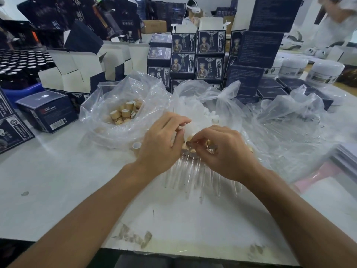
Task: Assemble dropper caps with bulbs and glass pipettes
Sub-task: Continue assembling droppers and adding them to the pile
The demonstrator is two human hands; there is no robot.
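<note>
A row of assembled droppers lies on the white table, wooden caps away from me, glass pipettes pointing toward me. My left hand and my right hand meet over the caps. My right hand pinches a wooden cap between thumb and fingertips. My left hand's fingers curl beside it, touching the same cap; what they hold is hidden. A clear bag of wooden caps sits to the left, a bag of white bulbs just behind my hands, and a bag of glass pipettes to the right.
One loose cap lies left of my left hand. Dark blue product boxes are stacked behind the bags, and another stands at left. White jars stand far right. A pink-backed plastic sleeve lies at right. People stand in the background.
</note>
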